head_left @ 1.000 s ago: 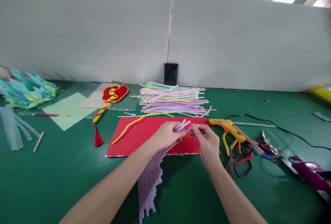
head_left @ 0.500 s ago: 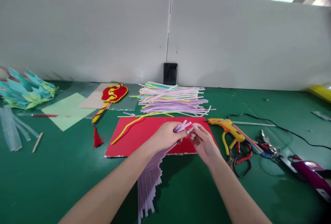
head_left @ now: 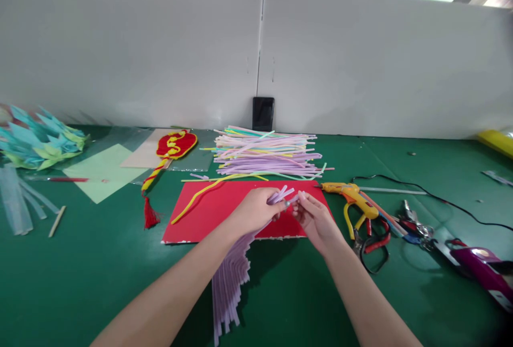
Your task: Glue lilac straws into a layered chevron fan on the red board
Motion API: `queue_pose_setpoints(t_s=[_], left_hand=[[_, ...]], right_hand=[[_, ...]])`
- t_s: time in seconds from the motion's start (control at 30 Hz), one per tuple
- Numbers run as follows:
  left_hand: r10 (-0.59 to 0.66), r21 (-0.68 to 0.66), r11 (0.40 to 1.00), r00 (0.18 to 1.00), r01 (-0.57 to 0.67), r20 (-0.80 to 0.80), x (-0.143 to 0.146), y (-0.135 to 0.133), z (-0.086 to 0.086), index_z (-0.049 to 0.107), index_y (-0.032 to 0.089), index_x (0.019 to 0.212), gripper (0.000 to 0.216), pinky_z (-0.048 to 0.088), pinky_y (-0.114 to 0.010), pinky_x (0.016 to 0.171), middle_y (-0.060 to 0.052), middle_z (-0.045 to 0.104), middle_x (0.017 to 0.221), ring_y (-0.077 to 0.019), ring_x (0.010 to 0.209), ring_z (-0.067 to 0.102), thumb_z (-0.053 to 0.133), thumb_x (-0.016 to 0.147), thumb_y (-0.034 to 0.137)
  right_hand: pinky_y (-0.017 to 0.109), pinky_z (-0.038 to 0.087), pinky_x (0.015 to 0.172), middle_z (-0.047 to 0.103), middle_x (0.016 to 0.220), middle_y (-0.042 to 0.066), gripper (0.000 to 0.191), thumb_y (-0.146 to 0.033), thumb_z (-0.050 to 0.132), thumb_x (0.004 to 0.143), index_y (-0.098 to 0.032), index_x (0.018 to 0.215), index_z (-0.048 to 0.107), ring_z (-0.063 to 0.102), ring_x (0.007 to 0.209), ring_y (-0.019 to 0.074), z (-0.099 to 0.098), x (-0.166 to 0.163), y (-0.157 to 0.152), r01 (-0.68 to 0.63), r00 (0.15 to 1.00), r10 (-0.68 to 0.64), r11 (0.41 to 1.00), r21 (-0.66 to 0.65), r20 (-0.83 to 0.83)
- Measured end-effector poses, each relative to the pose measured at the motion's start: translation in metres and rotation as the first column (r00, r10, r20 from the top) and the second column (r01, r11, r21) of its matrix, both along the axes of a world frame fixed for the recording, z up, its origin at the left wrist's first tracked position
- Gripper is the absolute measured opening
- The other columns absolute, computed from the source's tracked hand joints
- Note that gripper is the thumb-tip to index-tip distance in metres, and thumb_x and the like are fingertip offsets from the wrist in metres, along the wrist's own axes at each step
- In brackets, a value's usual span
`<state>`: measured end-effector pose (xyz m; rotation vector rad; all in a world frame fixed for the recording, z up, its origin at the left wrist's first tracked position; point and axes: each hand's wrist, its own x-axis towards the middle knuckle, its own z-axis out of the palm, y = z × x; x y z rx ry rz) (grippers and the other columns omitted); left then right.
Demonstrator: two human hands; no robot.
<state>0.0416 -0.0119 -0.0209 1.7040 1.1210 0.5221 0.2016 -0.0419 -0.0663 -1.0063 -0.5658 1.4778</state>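
My left hand [head_left: 260,208] is closed around a joined row of purple pipe cleaners [head_left: 232,277], which hangs below the wrist toward the table's near edge. Short purple ends stick out above its fingers. Close beside it, my right hand [head_left: 315,216] pinches the tip of one purple pipe cleaner between thumb and forefinger. Both hands are over a red board [head_left: 212,202]. A bent yellow pipe cleaner [head_left: 200,193] lies across the board's left part. Behind the board is a pile of pastel pipe cleaners [head_left: 264,152].
At right lie a yellow glue gun [head_left: 352,194], pliers [head_left: 371,245], a black cord and a purple-handled tool [head_left: 481,267]. A red and yellow fan ornament [head_left: 176,145], green paper [head_left: 106,170] and teal flowers [head_left: 44,138] are at left. A phone [head_left: 263,113] leans on the partition.
Hardly anything differs: both hands keep their places and grips, with only a tiny shift of the fingers at the pinched purple tip. The view has moved very slightly.
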Motion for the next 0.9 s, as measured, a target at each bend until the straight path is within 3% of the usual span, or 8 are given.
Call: queue_pose_setpoints(t_s=[0.3,0.5,0.73,0.9], left_hand=[[-0.010,-0.007,1.000,1.000,0.010,-0.005,0.000,0.000,0.000,0.054,0.018,0.066,0.025,0.037,-0.026,0.057,0.001,0.059,0.062,-0.0156,0.059,0.055,0.052,0.079,0.039],[-0.116,-0.044,0.992,0.988,0.121,0.098,-0.007,0.005,0.001,0.058,0.016,0.076,0.021,0.038,-0.025,0.060,-0.002,0.063,0.075,-0.0164,0.069,0.057,0.053,0.080,0.037],[-0.108,-0.140,0.982,0.981,0.130,0.158,-0.007,0.003,-0.001,0.063,0.015,0.083,0.022,0.044,-0.028,0.068,-0.004,0.069,0.081,-0.0192,0.076,0.063,0.053,0.081,0.035],[-0.048,-0.218,0.970,0.964,0.108,0.263,-0.001,0.002,-0.002,0.062,0.013,0.079,0.017,0.048,-0.030,0.072,-0.006,0.070,0.073,-0.0180,0.071,0.066,0.052,0.082,0.027]], right_hand=[[0.016,0.046,0.050,0.057,0.061,-0.004,0.025,-0.033,0.080,0.060,-0.018,0.068,0.062,0.052,0.054,0.0057,-0.001,0.000,0.001,-0.023,0.996,0.016,0.997,-0.074,-0.092],[0.017,0.044,0.047,0.059,0.061,-0.005,0.026,-0.034,0.079,0.062,-0.020,0.070,0.058,0.053,0.052,0.0064,0.000,0.008,0.003,0.039,0.996,-0.040,0.999,-0.022,-0.074],[0.018,0.048,0.050,0.063,0.062,-0.004,0.025,-0.036,0.078,0.063,-0.021,0.074,0.060,0.058,0.056,0.0083,-0.001,0.008,0.002,0.042,0.999,-0.043,0.998,0.046,0.011],[0.018,0.047,0.052,0.063,0.064,-0.004,0.025,-0.038,0.077,0.065,-0.021,0.074,0.061,0.058,0.058,0.0083,-0.003,0.006,0.001,0.032,0.999,-0.034,0.997,0.073,0.020]])
